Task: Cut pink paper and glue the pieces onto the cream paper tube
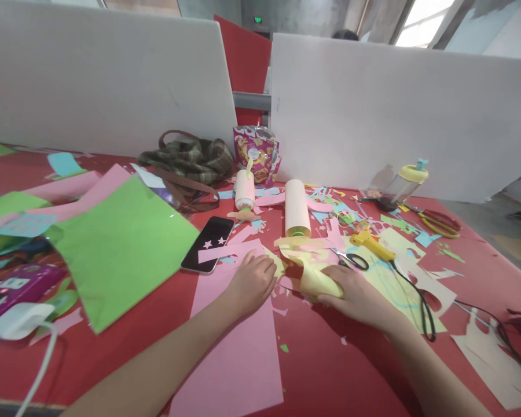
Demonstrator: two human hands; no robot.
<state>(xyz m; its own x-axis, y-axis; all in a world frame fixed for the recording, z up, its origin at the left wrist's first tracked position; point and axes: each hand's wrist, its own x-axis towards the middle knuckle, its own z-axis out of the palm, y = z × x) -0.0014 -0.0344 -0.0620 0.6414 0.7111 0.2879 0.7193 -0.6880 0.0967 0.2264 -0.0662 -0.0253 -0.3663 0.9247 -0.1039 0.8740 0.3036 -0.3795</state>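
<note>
My right hand (351,295) is closed around a rolled piece of yellow paper (319,282), low over the table. To its left, my left hand (252,281) has its fingers curled beside a yellow scrap, at the top of a pink paper sheet (238,353). Whether anything is inside those fingers is hidden. Just beyond the hands stands a cream paper-covered cylinder (297,208) with a green base. A smaller cream-wrapped cylinder (245,190) stands farther back. Black-handled scissors (353,260) and a yellow glue gun (373,246) lie beyond my right hand.
A phone (208,246) with pink star cutouts and a large green sheet (125,249) lie left. Behind are a plaid bag (195,159) and snack bag (257,153). Right are a clear jar (403,188) and pliers (440,223). White boards (395,116) border the red table.
</note>
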